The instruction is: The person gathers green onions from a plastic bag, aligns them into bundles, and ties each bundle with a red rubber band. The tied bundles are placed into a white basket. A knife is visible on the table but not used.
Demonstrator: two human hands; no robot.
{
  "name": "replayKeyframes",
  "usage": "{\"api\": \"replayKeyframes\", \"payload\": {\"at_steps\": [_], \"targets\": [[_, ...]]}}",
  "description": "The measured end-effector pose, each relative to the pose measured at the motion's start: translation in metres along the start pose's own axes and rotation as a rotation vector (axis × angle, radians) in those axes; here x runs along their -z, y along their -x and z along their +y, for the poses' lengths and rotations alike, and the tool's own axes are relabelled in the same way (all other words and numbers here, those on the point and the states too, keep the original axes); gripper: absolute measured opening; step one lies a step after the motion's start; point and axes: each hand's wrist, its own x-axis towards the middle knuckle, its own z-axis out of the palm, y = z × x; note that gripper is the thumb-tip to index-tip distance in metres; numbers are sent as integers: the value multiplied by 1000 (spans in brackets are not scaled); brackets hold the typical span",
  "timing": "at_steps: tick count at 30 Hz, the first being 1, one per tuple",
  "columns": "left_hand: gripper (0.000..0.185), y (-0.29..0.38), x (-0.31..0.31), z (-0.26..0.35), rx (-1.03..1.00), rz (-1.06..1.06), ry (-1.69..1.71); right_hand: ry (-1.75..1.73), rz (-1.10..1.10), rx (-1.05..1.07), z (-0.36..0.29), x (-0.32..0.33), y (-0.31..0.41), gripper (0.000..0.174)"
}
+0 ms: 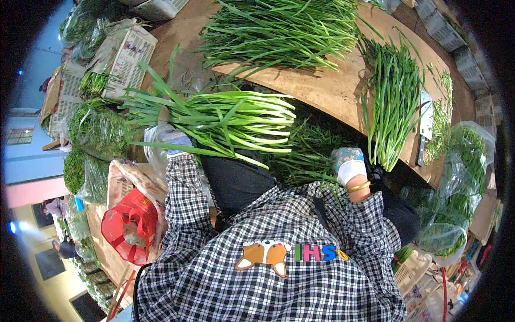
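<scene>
My left hand [173, 137], in a striped work glove, grips a bunch of garlic chives [241, 120] across its leafy part. The pale stem ends point right, held above my lap. Gloved in patterned blue, my right hand [348, 159] hangs just off the near edge of a wooden board [289, 82]; its fingers point away and are hidden, so whether it holds anything cannot be told. To its right, a smaller bundle of chives [392, 104] lies on the board. Beside that bundle rests a cleaver [425, 116] with a black handle. Loose greens [310, 149] lie below, between my hands.
A large pile of chives [281, 32] covers the board's far part. Cut trimmings [442, 116] lie past the cleaver. Plastic crates [130, 60] and bagged greens [96, 133] stand left, with a red bag [130, 227] nearer me. More bagged greens [454, 189] stand right.
</scene>
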Motion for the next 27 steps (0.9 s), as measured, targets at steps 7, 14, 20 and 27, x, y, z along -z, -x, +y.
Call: {"api": "replayKeyframes", "payload": {"at_steps": [7, 14, 20, 27], "targets": [[40, -9, 6, 0, 55, -172, 29, -233, 626, 225, -84, 22, -38, 33], [37, -1, -2, 5, 90, -176, 88, -360, 746, 340, -85, 9, -39, 19], [42, 11, -9, 3, 19, -50, -21, -441, 658, 197, -64, 19, -15, 13], [35, -21, 1, 0, 51, 12, 67, -222, 684, 402, -87, 17, -45, 23]]}}
